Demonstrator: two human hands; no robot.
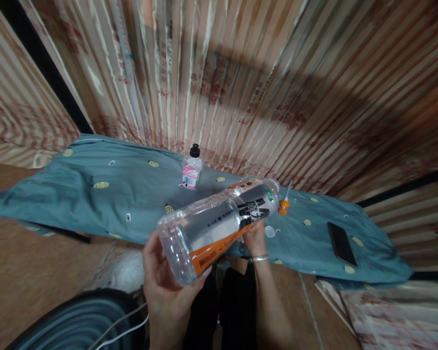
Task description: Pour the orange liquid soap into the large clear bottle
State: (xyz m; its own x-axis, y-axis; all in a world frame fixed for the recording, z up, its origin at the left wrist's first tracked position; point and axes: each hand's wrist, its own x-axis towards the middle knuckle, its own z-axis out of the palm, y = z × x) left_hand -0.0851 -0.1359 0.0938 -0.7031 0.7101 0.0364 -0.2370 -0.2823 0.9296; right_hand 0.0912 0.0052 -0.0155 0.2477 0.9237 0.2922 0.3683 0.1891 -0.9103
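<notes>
Head view shows both hands supporting a large clear bottle [219,226] held nearly horizontal above a blue cloth [105,194]. Left hand [166,282] cups the base, fingers curled around it, bearing the weight. Right hand [254,238] closes under the neck end, steadying it. A white cap [270,231] and an orange dropper [283,205] lie on the cloth close by. A small spray bottle [191,170] stands upright behind; a phone [341,243] lies well apart.
</notes>
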